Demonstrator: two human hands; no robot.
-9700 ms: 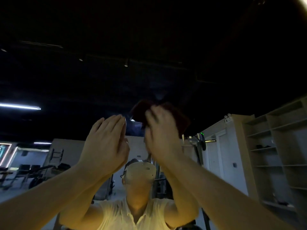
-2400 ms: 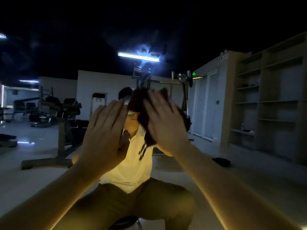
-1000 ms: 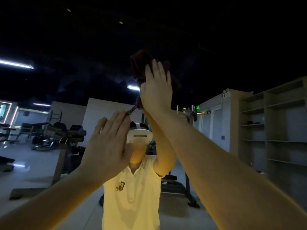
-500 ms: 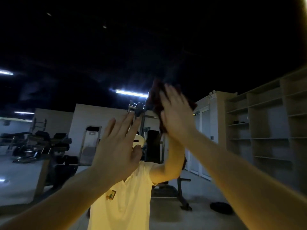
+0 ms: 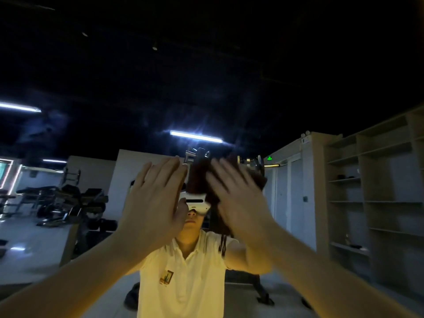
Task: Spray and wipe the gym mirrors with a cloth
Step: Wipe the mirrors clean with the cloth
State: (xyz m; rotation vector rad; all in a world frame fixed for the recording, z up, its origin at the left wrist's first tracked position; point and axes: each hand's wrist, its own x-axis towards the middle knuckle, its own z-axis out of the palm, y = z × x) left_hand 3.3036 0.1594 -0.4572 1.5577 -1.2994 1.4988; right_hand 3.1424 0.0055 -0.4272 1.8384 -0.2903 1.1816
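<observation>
The gym mirror (image 5: 229, 88) fills the whole view and reflects the dim gym and a person in a pale yellow polo shirt. My right hand (image 5: 238, 198) presses a dark brown cloth (image 5: 198, 177) flat against the glass at head height, fingers spread over it. The cloth shows above and left of the hand, and a strip hangs below the palm. My left hand (image 5: 153, 203) rests flat on the mirror beside it, fingers apart, holding nothing. No spray bottle is in sight.
Reflected in the glass are weight benches and dark gym machines (image 5: 68, 203) at left, a rack with a barbell (image 5: 252, 164) at centre, wooden shelving (image 5: 367, 191) at right and ceiling strip lights (image 5: 196, 136).
My right hand has slid the cloth down the mirror from its high point a second ago to head height. My left hand stays flat on the glass. The view has dipped slightly.
</observation>
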